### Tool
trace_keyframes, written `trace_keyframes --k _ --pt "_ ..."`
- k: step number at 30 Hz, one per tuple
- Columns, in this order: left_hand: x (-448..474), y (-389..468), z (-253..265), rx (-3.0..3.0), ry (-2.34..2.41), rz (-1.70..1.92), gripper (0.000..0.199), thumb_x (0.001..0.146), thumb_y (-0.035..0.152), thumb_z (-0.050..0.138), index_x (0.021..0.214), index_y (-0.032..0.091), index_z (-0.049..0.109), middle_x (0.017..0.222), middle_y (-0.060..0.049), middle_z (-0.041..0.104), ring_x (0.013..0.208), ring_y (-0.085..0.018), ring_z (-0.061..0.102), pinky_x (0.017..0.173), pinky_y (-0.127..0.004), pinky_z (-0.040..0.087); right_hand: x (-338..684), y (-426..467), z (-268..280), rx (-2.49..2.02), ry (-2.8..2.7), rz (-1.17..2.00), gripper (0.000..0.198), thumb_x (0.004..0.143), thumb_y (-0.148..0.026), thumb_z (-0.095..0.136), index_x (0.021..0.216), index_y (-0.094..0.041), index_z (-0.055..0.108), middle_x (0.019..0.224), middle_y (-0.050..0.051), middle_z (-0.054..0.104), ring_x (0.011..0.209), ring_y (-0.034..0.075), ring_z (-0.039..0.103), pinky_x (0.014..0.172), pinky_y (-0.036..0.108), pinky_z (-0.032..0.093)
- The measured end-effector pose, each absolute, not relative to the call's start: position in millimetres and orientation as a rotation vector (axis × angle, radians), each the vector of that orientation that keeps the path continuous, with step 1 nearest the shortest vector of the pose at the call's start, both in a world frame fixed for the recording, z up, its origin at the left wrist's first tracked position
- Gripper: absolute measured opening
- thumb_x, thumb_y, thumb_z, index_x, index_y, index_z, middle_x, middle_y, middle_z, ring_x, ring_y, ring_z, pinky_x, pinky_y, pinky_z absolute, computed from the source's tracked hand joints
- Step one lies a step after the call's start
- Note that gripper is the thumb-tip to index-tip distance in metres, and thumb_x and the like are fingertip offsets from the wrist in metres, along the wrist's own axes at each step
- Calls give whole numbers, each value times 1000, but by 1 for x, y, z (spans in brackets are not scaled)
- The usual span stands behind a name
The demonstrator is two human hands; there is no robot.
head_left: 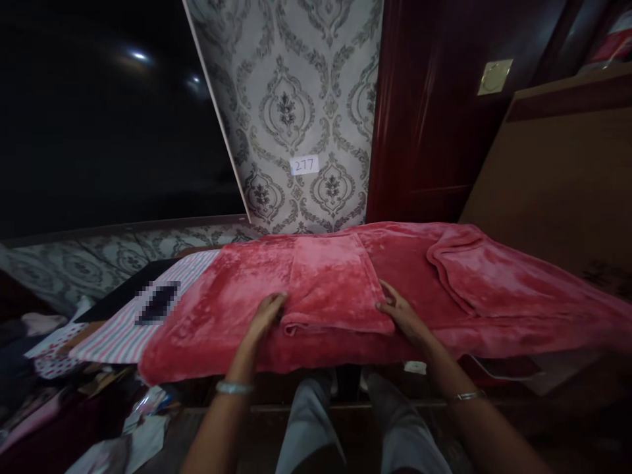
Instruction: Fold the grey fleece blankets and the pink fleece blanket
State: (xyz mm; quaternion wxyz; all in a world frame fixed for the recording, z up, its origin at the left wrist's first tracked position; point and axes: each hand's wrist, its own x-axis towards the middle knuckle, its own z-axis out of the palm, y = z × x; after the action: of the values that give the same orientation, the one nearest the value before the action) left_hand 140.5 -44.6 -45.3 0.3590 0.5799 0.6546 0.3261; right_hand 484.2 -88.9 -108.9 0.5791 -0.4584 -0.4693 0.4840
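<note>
A red plush blanket [222, 316] is spread in front of me, with a folded section [336, 283] lying on its middle. My left hand [268, 315] rests at the left edge of that section, fingers stretched forward and touching the cloth. On the opposite edge is my right hand [401, 316], thumb and fingers apart against the fabric. The front of the folded section shows a rolled, layered edge. Farther right, another part of the blanket [498, 276] is turned over on itself in a loose fold.
At the left, a striped cloth [128, 332] bears a dark, pixelated object [158, 303]. A large black screen [108, 118] stands behind it. Clothes and papers [143, 434] are piled at lower left. A cardboard box [567, 171] stands at right, by a dark red door [434, 112].
</note>
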Motion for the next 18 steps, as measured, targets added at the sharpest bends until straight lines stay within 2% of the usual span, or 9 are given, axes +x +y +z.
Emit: trace_keyframes --k 2,5,8,10,12,15,18 --pt "156 -19 -40 1538 1740 786 39 88 49 58 75 14 69 62 -3 62 72 -22 64 62 -28 47 484 -90 -108 -1064 -1091 1151 98 65 -47 80 152 -25 42 117 10 72 98 26 69 85 39 55" --pt "178 7 -41 1593 1829 754 26 79 38 71 66 17 64 65 -4 65 86 -26 66 72 -29 47 484 -90 -108 -1042 -1086 1179 102 64 -45 80 154 -23 37 101 6 73 87 24 68 79 37 54" --pt "186 12 -48 1599 1895 786 13 83 28 66 77 16 66 82 -9 71 98 -27 66 80 -30 48 484 -88 -110 -1049 -1097 1167 105 63 -39 79 155 -21 34 79 -2 66 71 17 60 67 28 49" --pt "183 8 -54 1586 1909 821 15 87 28 61 89 14 68 93 -12 73 101 -27 66 83 -31 49 486 -87 -111 -1089 -1106 1123 103 63 -36 78 155 -17 35 65 -9 53 59 12 49 57 22 39" --pt "179 2 -59 1574 1899 856 23 88 31 62 100 13 68 102 -13 74 105 -26 66 86 -32 49 487 -86 -112 -1109 -1110 1114 102 63 -35 76 155 -16 36 60 -11 45 54 10 42 52 21 33" --pt "171 -3 -58 1572 1859 888 39 84 41 70 109 12 67 105 -12 74 104 -25 66 86 -31 50 487 -89 -111 -1072 -1099 1195 104 63 -37 77 156 -20 33 66 -8 55 59 13 50 57 24 41" --pt "168 6 -49 1568 1809 884 48 85 56 65 103 12 69 98 -10 74 91 -22 67 80 -30 50 488 -87 -106 -1063 -1057 1282 108 64 -41 79 158 -21 29 75 -2 64 66 18 59 62 29 48"
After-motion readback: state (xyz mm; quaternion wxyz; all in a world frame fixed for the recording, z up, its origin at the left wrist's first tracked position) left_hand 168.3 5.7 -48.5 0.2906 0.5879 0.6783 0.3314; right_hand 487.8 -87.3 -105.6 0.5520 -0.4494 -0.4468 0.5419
